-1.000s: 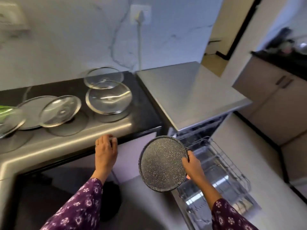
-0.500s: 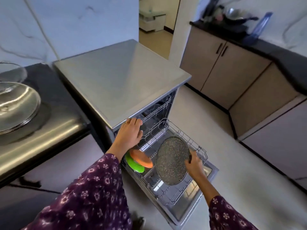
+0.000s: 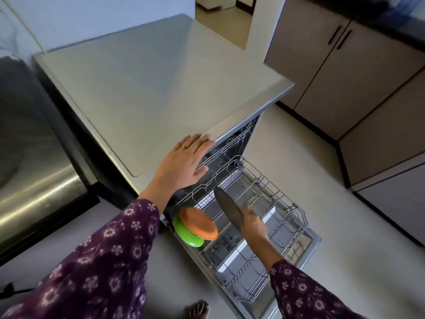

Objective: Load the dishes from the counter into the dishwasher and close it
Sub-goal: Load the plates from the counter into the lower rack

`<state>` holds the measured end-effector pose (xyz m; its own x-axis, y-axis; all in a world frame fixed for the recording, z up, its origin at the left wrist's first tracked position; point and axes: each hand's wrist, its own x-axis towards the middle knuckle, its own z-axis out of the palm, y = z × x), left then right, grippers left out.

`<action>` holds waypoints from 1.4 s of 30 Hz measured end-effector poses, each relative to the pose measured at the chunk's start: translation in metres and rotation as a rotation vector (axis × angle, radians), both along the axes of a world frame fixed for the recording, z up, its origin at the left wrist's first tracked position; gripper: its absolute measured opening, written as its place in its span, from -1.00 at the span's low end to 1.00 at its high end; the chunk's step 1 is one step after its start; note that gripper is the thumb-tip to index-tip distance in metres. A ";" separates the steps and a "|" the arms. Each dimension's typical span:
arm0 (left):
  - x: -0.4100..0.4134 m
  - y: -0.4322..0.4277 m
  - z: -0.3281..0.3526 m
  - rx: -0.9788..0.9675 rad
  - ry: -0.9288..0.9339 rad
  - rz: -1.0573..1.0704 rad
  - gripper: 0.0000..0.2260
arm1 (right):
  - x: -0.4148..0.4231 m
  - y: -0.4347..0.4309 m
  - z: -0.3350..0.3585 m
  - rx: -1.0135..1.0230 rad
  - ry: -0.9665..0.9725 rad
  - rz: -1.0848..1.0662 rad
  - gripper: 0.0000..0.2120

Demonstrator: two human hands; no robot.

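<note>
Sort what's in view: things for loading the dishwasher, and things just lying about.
Job: dark speckled round pan in right hand; orange round plate, green round plate in grey wire rack; silver dishwasher, left hand on top.
Lying about: brown cabinets; pale floor.

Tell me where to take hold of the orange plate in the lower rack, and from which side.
Pinch the orange plate at its uppermost rim, coming from above. It leans tilted in the lower rack with the green plate close against its left side, so only that upper edge looks free. The right hand is occupied with the speckled plate.
</note>
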<state>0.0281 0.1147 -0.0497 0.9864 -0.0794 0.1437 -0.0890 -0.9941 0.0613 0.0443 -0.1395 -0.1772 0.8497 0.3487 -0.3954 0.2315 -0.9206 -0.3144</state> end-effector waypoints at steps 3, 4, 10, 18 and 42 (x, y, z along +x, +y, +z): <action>0.003 0.001 0.000 -0.057 -0.030 0.013 -0.48 | 0.008 0.024 -0.033 -0.001 0.036 0.093 -0.68; 0.003 0.001 0.001 -0.066 -0.040 0.009 -0.48 | 0.010 0.030 -0.041 0.008 0.040 0.118 -0.67; 0.002 -0.001 -0.005 -0.030 -0.068 0.016 -0.43 | 0.024 0.067 -0.095 0.047 0.037 0.185 -0.67; 0.005 0.005 -0.001 -0.188 -0.056 0.021 -0.43 | 0.030 0.085 -0.133 0.028 0.014 0.258 -0.65; 0.006 0.004 -0.010 -0.124 -0.130 0.005 -0.40 | 0.021 0.083 -0.230 -0.157 0.037 0.314 -0.64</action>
